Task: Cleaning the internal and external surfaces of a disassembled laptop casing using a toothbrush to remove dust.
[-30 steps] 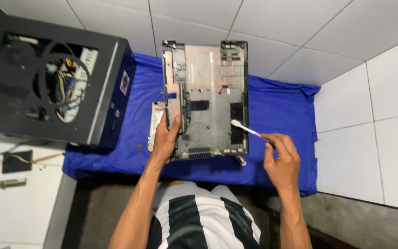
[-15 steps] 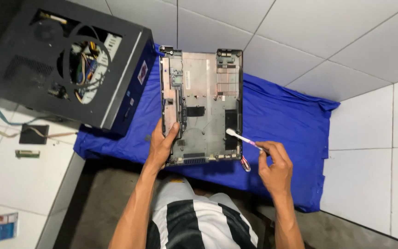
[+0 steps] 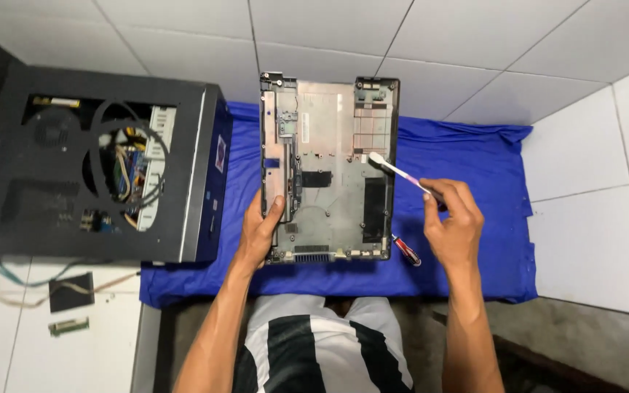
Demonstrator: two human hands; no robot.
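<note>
- One laptop bottom shell [image 3: 329,167] lies inner side up on one blue cloth [image 3: 467,211]; everything else is placed from this shell.
- Two hands are in play. The left hand [image 3: 262,234] clamps the shell's lower left edge, thumb curled over the rim onto the inside, fingers hidden beneath.
- The right hand [image 3: 451,225] sits just off the shell's right edge, fingers pinched shut around one white toothbrush [image 3: 396,170].
- The brush head rests on the shell's inner face near its right edge, handle slanting down and right into the fist.
- One screwdriver [image 3: 405,249] with a red handle lies on the cloth just off the shell's lower right corner, under the right wrist.
- One open black computer case [image 3: 96,175], cables showing inside, stands close to the left of the shell, its side overlapping the cloth's left edge.
- Two small parts, a dark square [image 3: 69,291] and a thin strip [image 3: 67,327], lie on the floor well to the lower left.
- Open room: bare cloth runs wide to the right of the shell, and white floor tiles [image 3: 475,36] lie beyond its top edge. The left side is tight against the case.
</note>
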